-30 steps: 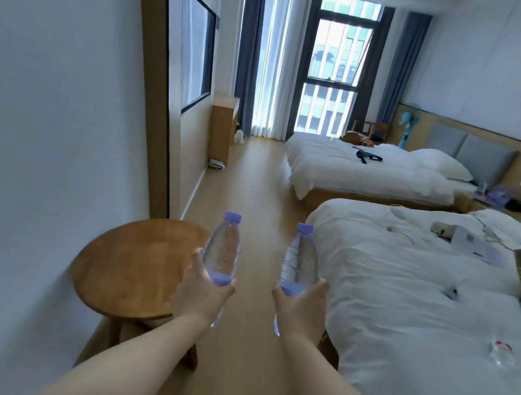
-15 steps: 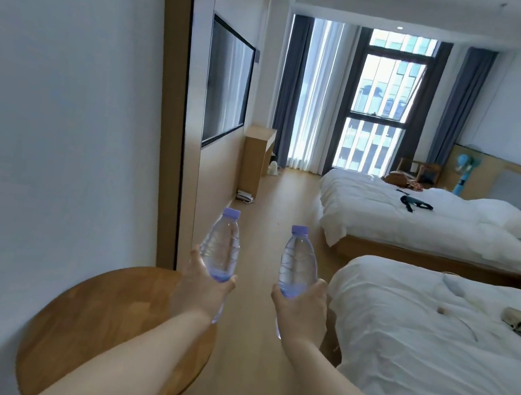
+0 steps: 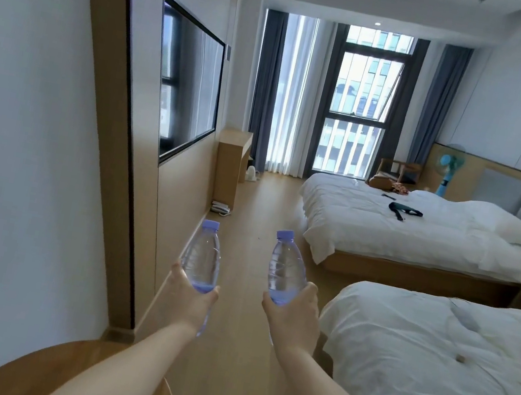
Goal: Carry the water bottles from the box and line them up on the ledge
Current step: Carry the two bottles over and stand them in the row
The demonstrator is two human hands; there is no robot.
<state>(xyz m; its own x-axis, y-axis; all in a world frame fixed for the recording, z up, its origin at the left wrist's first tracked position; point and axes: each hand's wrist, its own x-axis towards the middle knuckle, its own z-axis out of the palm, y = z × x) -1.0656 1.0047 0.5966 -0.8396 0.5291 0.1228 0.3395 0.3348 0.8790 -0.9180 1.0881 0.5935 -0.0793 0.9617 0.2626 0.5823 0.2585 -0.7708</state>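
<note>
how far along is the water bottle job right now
Done: nothing visibly lined up; no ledge with bottles shows. In hand: the left hand grips one bottle, the right hand another bottle, both upright over the wooden floor. Left: setting them on the ledge.

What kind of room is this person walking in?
Most likely a hotel twin room: two white-made beds, the near bed and the far bed, a wall-mounted screen, and tall curtained windows.

bare floor aisle ahead, wall hard left, near bed right, round table below left
</note>
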